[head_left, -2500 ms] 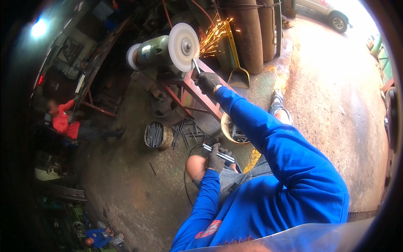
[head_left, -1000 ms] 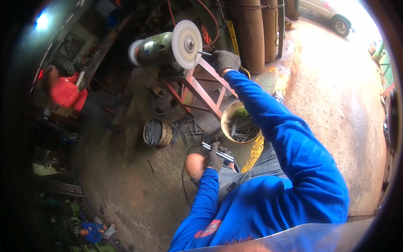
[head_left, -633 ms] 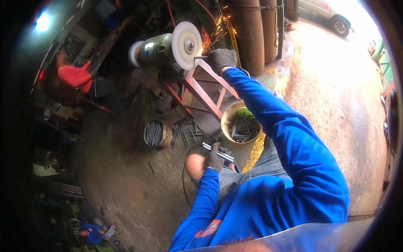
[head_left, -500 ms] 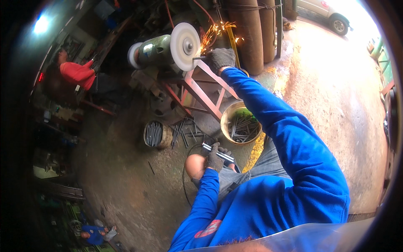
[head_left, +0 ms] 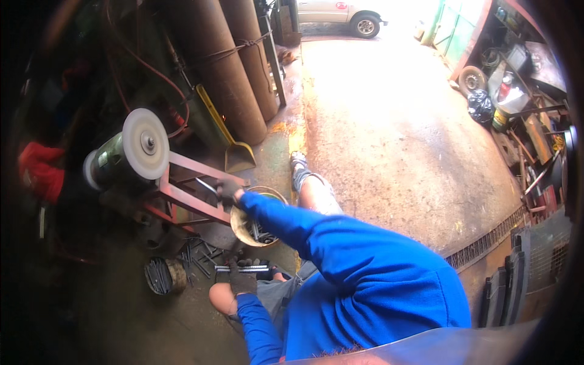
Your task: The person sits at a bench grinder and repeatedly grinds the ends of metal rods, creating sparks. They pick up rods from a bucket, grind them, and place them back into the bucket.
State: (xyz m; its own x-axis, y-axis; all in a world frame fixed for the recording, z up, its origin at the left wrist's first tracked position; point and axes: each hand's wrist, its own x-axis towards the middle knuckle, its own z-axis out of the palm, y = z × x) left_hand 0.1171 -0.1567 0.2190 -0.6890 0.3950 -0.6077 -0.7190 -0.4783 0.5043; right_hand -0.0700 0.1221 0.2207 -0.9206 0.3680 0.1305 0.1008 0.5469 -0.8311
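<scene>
My right hand (head_left: 229, 190), in a dark grey work glove, is closed on a short metal rod (head_left: 205, 184) that points toward the bench grinder. It hovers just over the far rim of a pale bucket (head_left: 241, 231) with metal rods inside. Lower down, beside my bent knee, my gloved left hand (head_left: 243, 281) grips a few metal rods (head_left: 258, 268) lying crosswise. The bench grinder (head_left: 146, 143), with a large pale wheel, stands on a red metal frame (head_left: 198, 203), away from both hands. Motion blurs my right fingers slightly.
A second bucket (head_left: 177, 275) packed with dark rods stands at the left, with loose rods (head_left: 196, 258) on the floor beside it. Tall rusty cylinders (head_left: 228, 73) and a yellow shovel (head_left: 240, 157) are behind the frame. Scrap (head_left: 535, 131) lies at the far right.
My right hand has drawn the rod away from the grinder wheel toward the pale bucket, and the sparks have stopped. The view has swung right. My left hand still holds its rods.
</scene>
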